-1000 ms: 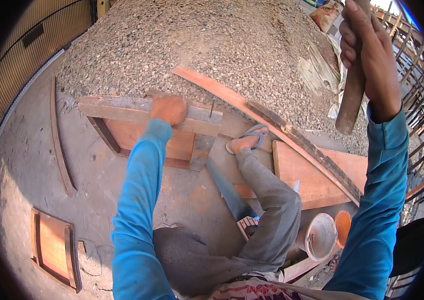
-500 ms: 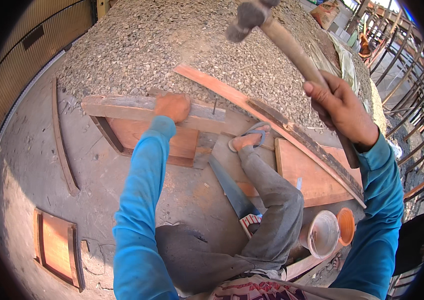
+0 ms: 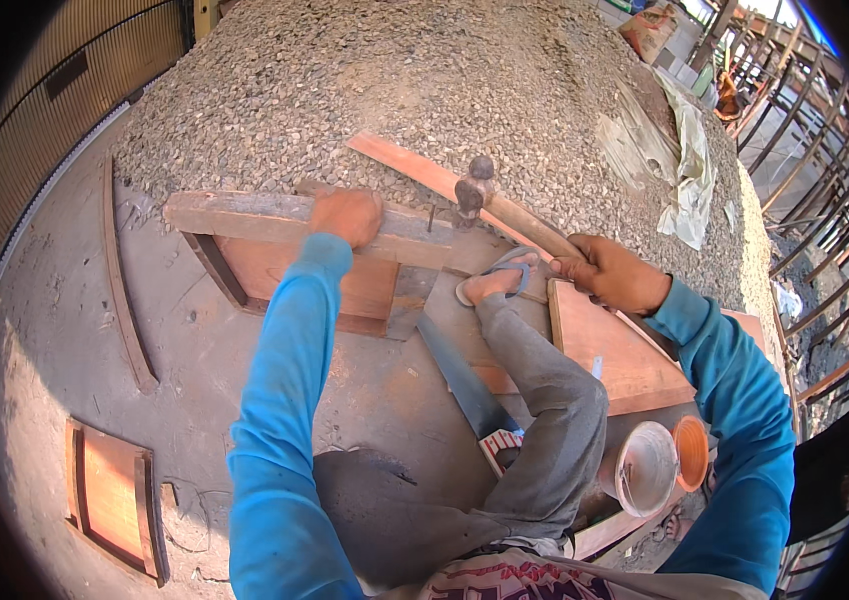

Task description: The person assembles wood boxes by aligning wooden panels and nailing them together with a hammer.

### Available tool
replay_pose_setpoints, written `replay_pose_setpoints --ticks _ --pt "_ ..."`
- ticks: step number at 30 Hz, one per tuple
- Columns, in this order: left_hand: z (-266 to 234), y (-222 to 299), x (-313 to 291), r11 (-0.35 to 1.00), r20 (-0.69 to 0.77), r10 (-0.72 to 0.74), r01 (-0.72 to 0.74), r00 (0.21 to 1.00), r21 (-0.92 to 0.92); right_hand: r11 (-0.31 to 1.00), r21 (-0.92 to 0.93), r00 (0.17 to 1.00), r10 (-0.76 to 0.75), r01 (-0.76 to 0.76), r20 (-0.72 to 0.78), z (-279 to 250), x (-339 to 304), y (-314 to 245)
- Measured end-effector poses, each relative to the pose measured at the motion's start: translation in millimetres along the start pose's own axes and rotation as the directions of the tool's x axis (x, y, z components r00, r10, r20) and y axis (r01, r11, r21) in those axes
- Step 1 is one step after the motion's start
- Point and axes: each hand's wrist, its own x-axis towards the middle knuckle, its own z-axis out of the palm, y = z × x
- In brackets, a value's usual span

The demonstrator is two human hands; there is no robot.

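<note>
My left hand [image 3: 347, 216] is closed over the top edge of a rough wooden plank [image 3: 245, 210], the upper side of a panel frame that stands on the ground. A reddish board [image 3: 345, 290] lies against the frame's inner side. Close to the plank's right end a nail [image 3: 432, 217] sticks up out of the wood. My right hand [image 3: 620, 272] grips a hammer [image 3: 530, 226] by its wooden handle. The hammer's dark metal head is beside the nail, to its right, and appears apart from it.
A handsaw [image 3: 470, 385] lies by my leg. Two buckets, one whitish [image 3: 647, 468] and one orange [image 3: 692, 452], stand at right near a wooden panel [image 3: 610, 350]. Gravel [image 3: 345, 90] is heaped ahead. A small framed panel [image 3: 113, 490] and a thin strip [image 3: 123, 280] lie at left.
My right hand has swung the hammer down and to the left, from raised high to near the nail. The nail looks slightly shorter. My left hand has stayed on the plank.
</note>
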Motion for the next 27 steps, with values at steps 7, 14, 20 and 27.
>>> replay_pose_setpoints --ticks 7,14,20,27 --pt "9.5 -12.5 -1.5 0.996 -0.016 -0.075 0.076 0.997 0.052 0.802 0.058 0.611 -0.403 0.594 -0.681 -67.1 -31.4 -80.7" --pt "8.7 -6.0 -1.9 0.999 0.013 -0.021 0.021 1.0 0.043 0.773 0.067 0.619 -0.449 0.631 -0.644 -8.8 10.6 -66.8" --pt "-2.4 5.9 4.9 0.998 0.017 -0.011 0.01 1.0 0.068 0.956 -0.016 0.95 -0.293 0.293 -0.106 12.1 4.4 -9.5" --pt "12.8 -9.5 5.7 0.999 -0.011 -0.045 0.045 0.999 0.02 0.675 -0.056 0.375 -0.474 0.735 -0.796 -73.4 -35.0 -115.6"
